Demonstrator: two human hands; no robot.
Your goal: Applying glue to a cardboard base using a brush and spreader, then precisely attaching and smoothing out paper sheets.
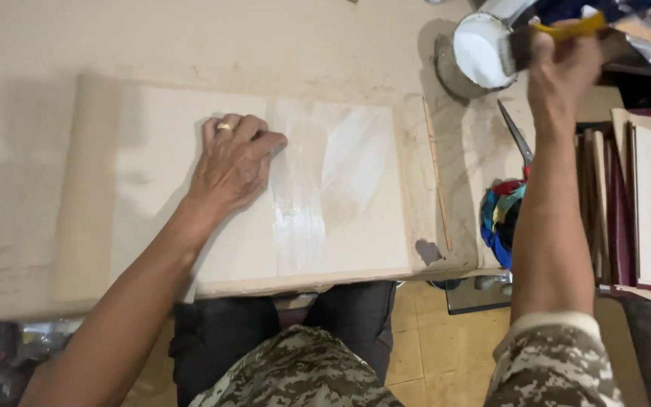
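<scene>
A pale wooden desk [190,45] fills most of the view, with yellowish floor tiles showing beneath its near edge. On it lies a light sheet [340,196], its long axis running left to right, with a wet white streak across its middle, brushed from far edge to near. The left hand [231,162] presses flat on the sheet just left of that streak, fingers curled together and a gold ring on one finger, holding nothing. The right hand [563,60] is raised at the far right corner, clamped on a brush [551,34] with a yellow handle whose bristles sit at the mouth of a tin of white paste [480,49]. The sheet therefore lies down and to the left of the brush hand, well apart from it, while the left hand is the one already on it. Between tin and sheet a thin wooden strip [436,173] lies along the sheet's right side. A pair of scissors [518,139] points away from the person, beside the right forearm, above a bundle of coloured cloth [500,218]. Flat boards [642,203] stand stacked at the right edge.
</scene>
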